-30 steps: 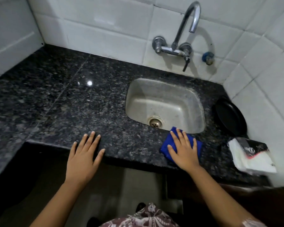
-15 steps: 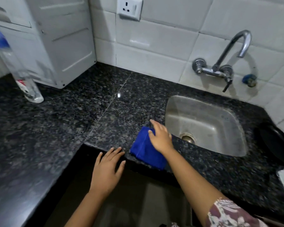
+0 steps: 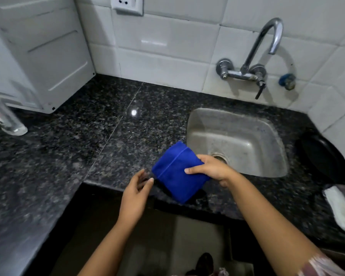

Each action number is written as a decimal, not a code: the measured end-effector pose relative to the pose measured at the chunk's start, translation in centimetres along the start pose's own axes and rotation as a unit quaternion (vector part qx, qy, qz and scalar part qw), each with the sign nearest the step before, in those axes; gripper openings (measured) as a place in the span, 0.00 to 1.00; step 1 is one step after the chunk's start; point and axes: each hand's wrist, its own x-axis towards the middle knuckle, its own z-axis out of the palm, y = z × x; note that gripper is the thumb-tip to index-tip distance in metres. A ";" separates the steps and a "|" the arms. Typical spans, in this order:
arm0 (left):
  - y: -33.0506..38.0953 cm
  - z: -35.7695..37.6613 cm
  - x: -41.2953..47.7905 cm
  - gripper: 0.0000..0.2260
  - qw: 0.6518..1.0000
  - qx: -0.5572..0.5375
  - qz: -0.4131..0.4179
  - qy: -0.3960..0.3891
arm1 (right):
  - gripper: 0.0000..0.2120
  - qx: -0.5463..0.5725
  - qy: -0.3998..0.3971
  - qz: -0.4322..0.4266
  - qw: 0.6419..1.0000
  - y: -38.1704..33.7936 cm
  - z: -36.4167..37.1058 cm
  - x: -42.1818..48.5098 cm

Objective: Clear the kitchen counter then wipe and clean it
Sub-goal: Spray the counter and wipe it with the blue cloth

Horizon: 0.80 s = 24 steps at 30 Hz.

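Head view. Nearest: holding nothing in left hand (image 3: 134, 193), fingers loosely spread, just beside blue cloth (image 3: 172, 170). Gripping that cloth in right hand (image 3: 210, 169), thumb on top, other fingertips hidden, over counter (image 3: 108, 148) front edge by sink (image 3: 237, 126). Far left: blurred bottle (image 3: 7, 121), cut off.

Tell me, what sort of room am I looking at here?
Most likely a small home kitchen: a steel sink sits in a dark stone counter, a tap juts from the tiled wall above it, and the right hand holds a blue cloth.
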 end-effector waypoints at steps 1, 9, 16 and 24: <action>0.7 0.8 0.2 0.20 0.996 -0.066 -0.050 -0.031 | 0.09 0.046 0.006 -0.015 0.999 0.0 -0.7 -1.0; 7.1 16.7 2.2 0.09 0.957 -0.162 -0.133 -0.203 | 0.12 0.218 0.165 0.028 0.961 5.8 -13.8 -5.9; 10.8 34.3 4.1 0.05 0.953 -0.071 -0.106 -0.276 | 0.05 0.147 0.346 0.042 0.926 11.7 -28.3 -9.5; 14.6 47.8 3.9 0.16 0.927 -0.032 -0.154 -0.339 | 0.16 -0.078 0.505 0.098 0.854 14.9 -37.7 -10.7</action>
